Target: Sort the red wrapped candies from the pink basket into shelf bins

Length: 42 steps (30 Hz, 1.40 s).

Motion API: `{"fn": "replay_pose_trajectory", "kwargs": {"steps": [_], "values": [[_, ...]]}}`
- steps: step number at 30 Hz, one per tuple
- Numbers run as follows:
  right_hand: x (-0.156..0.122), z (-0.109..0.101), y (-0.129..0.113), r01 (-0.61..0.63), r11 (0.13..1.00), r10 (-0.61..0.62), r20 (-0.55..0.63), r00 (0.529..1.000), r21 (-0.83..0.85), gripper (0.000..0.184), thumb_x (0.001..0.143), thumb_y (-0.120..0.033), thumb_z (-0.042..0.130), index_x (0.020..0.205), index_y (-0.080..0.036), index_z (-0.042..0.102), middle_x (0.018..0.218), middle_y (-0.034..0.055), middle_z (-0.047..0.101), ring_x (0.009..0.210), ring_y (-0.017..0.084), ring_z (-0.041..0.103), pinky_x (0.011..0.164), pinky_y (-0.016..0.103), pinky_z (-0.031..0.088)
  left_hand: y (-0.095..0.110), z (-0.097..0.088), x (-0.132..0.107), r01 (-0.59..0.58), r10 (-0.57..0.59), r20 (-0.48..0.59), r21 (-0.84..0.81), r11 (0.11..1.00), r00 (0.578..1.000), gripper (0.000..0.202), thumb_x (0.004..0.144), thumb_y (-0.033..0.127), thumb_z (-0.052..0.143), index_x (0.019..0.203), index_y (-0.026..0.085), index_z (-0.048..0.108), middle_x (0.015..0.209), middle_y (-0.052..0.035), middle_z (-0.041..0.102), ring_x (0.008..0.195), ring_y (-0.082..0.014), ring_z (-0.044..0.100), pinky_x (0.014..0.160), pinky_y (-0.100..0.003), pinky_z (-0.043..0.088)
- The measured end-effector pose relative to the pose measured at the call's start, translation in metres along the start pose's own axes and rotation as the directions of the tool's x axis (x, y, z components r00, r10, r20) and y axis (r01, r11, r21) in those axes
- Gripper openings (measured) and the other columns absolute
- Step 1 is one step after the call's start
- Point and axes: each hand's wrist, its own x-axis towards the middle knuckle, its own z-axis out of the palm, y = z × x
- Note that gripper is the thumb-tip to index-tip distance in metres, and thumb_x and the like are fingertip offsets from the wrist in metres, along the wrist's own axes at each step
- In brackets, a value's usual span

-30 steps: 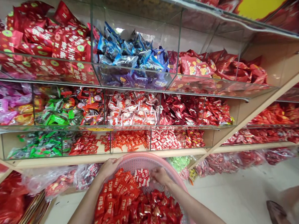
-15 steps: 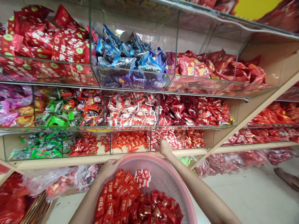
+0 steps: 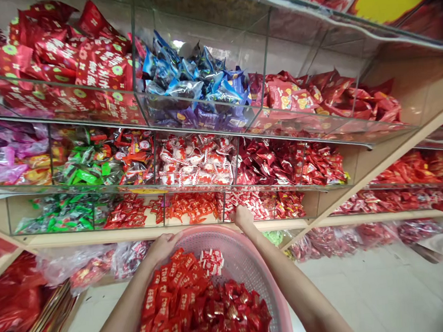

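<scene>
A pink plastic basket holds red wrapped candies, darker red shiny candies and a few red-and-white packets. My left hand is closed on the basket's far left rim. Beyond the rim, my right hand reaches into a bottom-shelf compartment of red-and-white candies. Its fingers look curled down among the packets, and whatever they may hold is hidden.
Clear dividers split the shelves into compartments of candy: blue packets, green candies and red bags. A wooden ledge runs along the bottom. Plastic bags lie beneath. Part of another person shows at right.
Both hands and the basket stay nearly where they were. My view has shifted slightly. At far right the other person's foot is now largely covered by a pale blurred shape.
</scene>
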Motion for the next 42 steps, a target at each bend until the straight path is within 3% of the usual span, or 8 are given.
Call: {"fn": "replay_pose_trajectory", "kwargs": {"steps": [5,10,15,18,22,28,34,42], "values": [[-0.006,-0.018,0.011,0.026,0.998,-0.024,-0.049,0.999,0.057,0.029,0.074,-0.04,0.058,0.091,-0.017,0.062,0.093,0.0112,0.065,0.087,0.02,0.061,0.064,0.025,0.041,0.002,-0.001,0.0,-0.004,0.004,0.002,0.025,1.0,1.0,0.052,0.072,0.062,0.04,0.064,0.016,0.062,0.059,0.0012,0.059,0.063,-0.0175,0.052,0.06,-0.024,0.034],[-0.043,-0.034,0.039,0.2,0.962,-0.185,-0.096,0.978,0.185,0.026,0.076,-0.043,0.054,0.08,-0.018,0.059,0.073,0.0036,0.064,0.068,0.014,0.057,0.056,0.021,0.034,0.004,-0.001,0.0,0.009,-0.009,0.001,0.039,0.999,1.0,0.053,0.072,0.064,0.039,0.061,0.016,0.06,0.058,0.0011,0.058,0.063,-0.0178,0.053,0.061,-0.024,0.034],[-0.104,0.008,0.048,0.284,0.951,-0.301,0.162,0.94,0.119,0.018,0.073,-0.034,0.06,0.079,-0.017,0.061,0.075,0.004,0.066,0.067,0.015,0.059,0.055,0.022,0.035,0.005,0.0,-0.001,0.029,-0.03,0.01,0.021,0.999,1.0,0.057,0.072,0.067,0.037,0.066,0.016,0.063,0.06,0.001,0.059,0.062,-0.0175,0.052,0.059,-0.024,0.033],[-0.124,0.044,0.043,0.273,0.961,-0.249,0.29,0.924,-0.043,0.02,0.074,-0.029,0.059,0.087,-0.014,0.064,0.09,0.0115,0.067,0.082,0.022,0.063,0.064,0.026,0.042,0.008,-0.001,-0.002,0.027,-0.027,0.009,0.018,0.999,1.0,0.056,0.072,0.066,0.038,0.064,0.016,0.062,0.059,0.0016,0.058,0.06,-0.0164,0.051,0.058,-0.023,0.032],[-0.122,0.074,0.036,0.275,0.948,-0.216,0.316,0.924,-0.157,0.021,0.078,-0.021,0.054,0.095,-0.015,0.064,0.095,0.0138,0.067,0.089,0.024,0.064,0.07,0.03,0.048,0.009,-0.002,-0.002,0.012,-0.012,-0.003,0.033,0.999,1.0,0.053,0.072,0.063,0.039,0.06,0.016,0.06,0.054,0.0026,0.054,0.056,-0.015,0.047,0.056,-0.023,0.031],[-0.108,0.083,0.029,0.316,0.934,-0.25,0.326,0.912,-0.167,0.024,0.078,-0.021,0.057,0.101,-0.016,0.062,0.098,0.0126,0.067,0.092,0.023,0.063,0.076,0.03,0.048,0.004,-0.001,0.001,-0.014,0.014,0.006,0.033,0.999,1.0,0.049,0.074,0.06,0.039,0.063,0.017,0.061,0.058,0.0017,0.058,0.06,-0.0163,0.05,0.059,-0.024,0.033],[-0.102,0.065,0.027,0.316,0.945,-0.286,0.265,0.921,-0.078,0.029,0.073,-0.023,0.063,0.099,-0.013,0.061,0.096,0.0137,0.066,0.09,0.024,0.062,0.074,0.03,0.045,0.0,0.0,0.003,-0.022,0.022,0.007,0.01,1.0,1.0,0.052,0.072,0.061,0.04,0.066,0.015,0.065,0.059,0.0006,0.06,0.06,-0.0167,0.05,0.06,-0.024,0.034],[-0.035,-0.009,0.036,0.263,0.921,-0.314,0.144,0.939,0.287,0.01,0.071,-0.022,0.057,0.074,-0.015,0.064,0.075,0.0037,0.067,0.071,0.014,0.06,0.06,0.02,0.039,0.005,-0.002,0.0,0.029,-0.029,0.007,-0.031,0.999,1.0,0.056,0.067,0.066,0.041,0.064,0.015,0.064,0.056,0.0,0.059,0.061,-0.0181,0.051,0.059,-0.025,0.035]]}}
